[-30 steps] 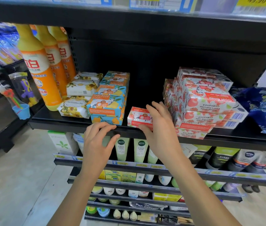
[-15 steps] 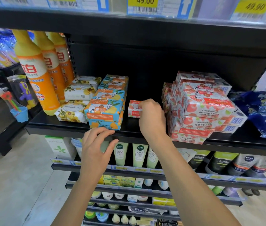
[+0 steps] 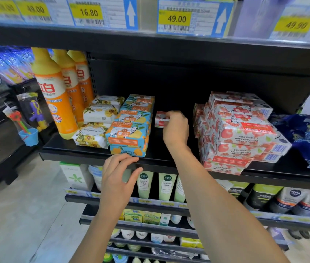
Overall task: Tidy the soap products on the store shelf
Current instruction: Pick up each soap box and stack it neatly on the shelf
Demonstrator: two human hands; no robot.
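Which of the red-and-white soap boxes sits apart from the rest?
The lone red-and-white box in the grip of the right hand, in the gap between the blue lemon stack and the red pile; every other one lies stacked in that pile.

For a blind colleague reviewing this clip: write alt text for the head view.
A person's right hand grips a small red-and-white soap box on a black store shelf, between blue Goat Soap boxes and a stack of pomegranate Goat Soap boxes. The left hand rests on the shelf's front edge.
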